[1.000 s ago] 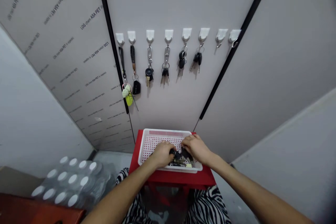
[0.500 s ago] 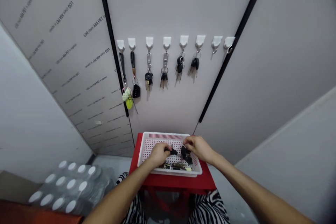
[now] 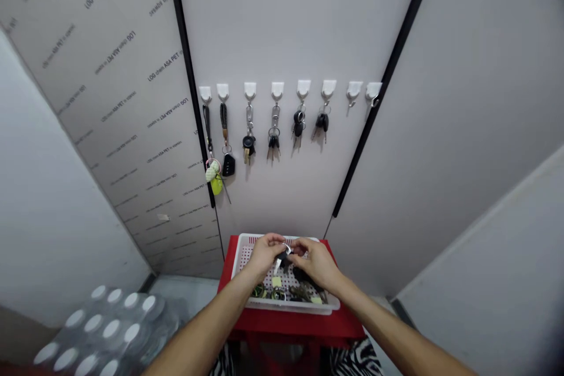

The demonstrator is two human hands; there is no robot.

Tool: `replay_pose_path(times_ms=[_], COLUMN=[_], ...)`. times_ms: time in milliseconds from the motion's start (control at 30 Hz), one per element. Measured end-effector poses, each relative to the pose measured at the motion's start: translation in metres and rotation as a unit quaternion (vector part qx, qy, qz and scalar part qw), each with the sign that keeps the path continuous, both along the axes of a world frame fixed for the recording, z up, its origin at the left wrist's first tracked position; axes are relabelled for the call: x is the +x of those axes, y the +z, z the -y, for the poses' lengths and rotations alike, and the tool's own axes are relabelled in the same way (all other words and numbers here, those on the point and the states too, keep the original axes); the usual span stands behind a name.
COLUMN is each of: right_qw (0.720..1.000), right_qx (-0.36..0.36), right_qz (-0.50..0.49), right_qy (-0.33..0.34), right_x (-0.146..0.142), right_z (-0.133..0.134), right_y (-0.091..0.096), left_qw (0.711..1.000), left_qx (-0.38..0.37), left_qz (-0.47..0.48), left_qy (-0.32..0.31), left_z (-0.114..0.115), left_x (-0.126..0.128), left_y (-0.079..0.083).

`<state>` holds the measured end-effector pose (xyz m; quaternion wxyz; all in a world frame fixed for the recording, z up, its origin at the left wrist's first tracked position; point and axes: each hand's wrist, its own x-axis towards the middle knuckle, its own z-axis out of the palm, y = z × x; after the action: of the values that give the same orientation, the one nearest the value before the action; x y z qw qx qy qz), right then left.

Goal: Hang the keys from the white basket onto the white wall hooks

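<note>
Over the white plastic basket [image 3: 237, 264], my left hand [image 3: 263, 257] and my right hand [image 3: 319, 262] meet at a small bunch of keys [image 3: 282, 257]. Both are closed, fingertips pinching at the keys and their metal ring. One key has a black head and a bright blade that points down. More black keys lie under my right hand, partly hidden by it. Along the basket's near side are other keys and rings [image 3: 278, 294], with small yellowish tags [image 3: 277, 282] among them.
The basket stands on a red stool [image 3: 282, 323]. On the wall ahead, white hooks [image 3: 277, 91] form a row; several carry key bunches [image 3: 274, 141], and the two rightmost hooks [image 3: 353, 91] hold nothing. Clear bottles with white caps [image 3: 111, 328] stand on the floor at left.
My hands have come together over the basket's middle, now with the keys and ring between them. Earlier they were apart, each at separate black keys. The view has tilted up slightly.
</note>
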<state>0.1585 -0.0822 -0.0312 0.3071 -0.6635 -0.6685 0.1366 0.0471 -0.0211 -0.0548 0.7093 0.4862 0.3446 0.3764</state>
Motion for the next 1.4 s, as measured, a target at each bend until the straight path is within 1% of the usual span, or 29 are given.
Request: replay_pose_path(times_ms=[100, 233, 300, 367, 433, 500, 567, 633, 700, 767, 833, 933, 1033, 1133, 1267, 1333, 1400], right_qw=[0.997, 0.993, 0.993, 0.994, 0.995, 0.997, 0.997, 0.993, 0.988, 0.984, 0.982, 0.978, 0.967, 0.957, 0.944, 0.932, 0.920], right_qx=[0.037, 0.068, 0.073, 0.082, 0.081, 0.055, 0.016, -0.006, 0.002, 0.032, 0.069, 0.119, 0.165, 0.198, 0.211, 0.212, 0.211], right_qz=[0.022, 0.066, 0.062, 0.045, 0.017, -0.023, -0.064, -0.104, -0.135, -0.149, -0.144, -0.124, -0.107, -0.060, 0.069, 0.131, 0.179], right_qy=[-0.060, -0.067, -0.067, -0.064, -0.056, -0.048, -0.051, -0.060, -0.075, -0.090, -0.099, -0.119, -0.162, -0.201, -0.243, -0.262, -0.279], right_x=[-0.005, -0.008, -0.006, -0.002, 0.006, 0.015, 0.025, 0.034, 0.042, 0.050, 0.060, 0.075, 0.090, 0.102, 0.110, 0.111, 0.111], right_z=[-0.001, -0.001, -0.001, -0.002, -0.003, -0.005, -0.007, -0.008, -0.010, -0.013, -0.017, -0.028, -0.040, -0.051, -0.061, -0.064, -0.068], right_y=[-0.003, -0.003, -0.001, 0.005, 0.015, 0.028, 0.046, 0.065, 0.085, 0.107, 0.130, 0.167, 0.202, 0.229, 0.254, 0.261, 0.266], left_qw=[0.999, 0.997, 0.998, 0.999, 1.000, 0.998, 0.996, 0.992, 0.987, 0.979, 0.969, 0.948, 0.929, 0.911, 0.879, 0.864, 0.852], left_qx=[-0.021, -0.017, -0.016, -0.009, 0.010, 0.037, 0.063, 0.090, 0.128, 0.178, 0.232, 0.311, 0.361, 0.398, 0.450, 0.467, 0.479], left_qz=[0.020, 0.041, 0.026, 0.007, -0.012, -0.039, -0.068, -0.079, -0.069, -0.053, -0.054, -0.068, -0.076, -0.100, -0.155, -0.185, -0.207], left_qy=[0.038, 0.057, 0.052, 0.031, 0.005, -0.009, -0.017, -0.041, -0.072, -0.082, -0.067, -0.019, 0.019, 0.029, 0.029, 0.033, 0.037], left_z=[0.001, 0.002, 0.002, 0.001, -0.002, -0.005, -0.007, -0.008, -0.007, -0.007, -0.010, -0.021, -0.033, -0.038, -0.034, -0.031, -0.030], left_x=[0.004, 0.008, 0.010, 0.010, 0.009, 0.009, 0.012, 0.018, 0.030, 0.045, 0.061, 0.082, 0.098, 0.108, 0.113, 0.114, 0.116], left_y=[0.005, 0.010, 0.012, 0.015, 0.019, 0.027, 0.040, 0.058, 0.079, 0.101, 0.122, 0.150, 0.175, 0.200, 0.228, 0.237, 0.241])
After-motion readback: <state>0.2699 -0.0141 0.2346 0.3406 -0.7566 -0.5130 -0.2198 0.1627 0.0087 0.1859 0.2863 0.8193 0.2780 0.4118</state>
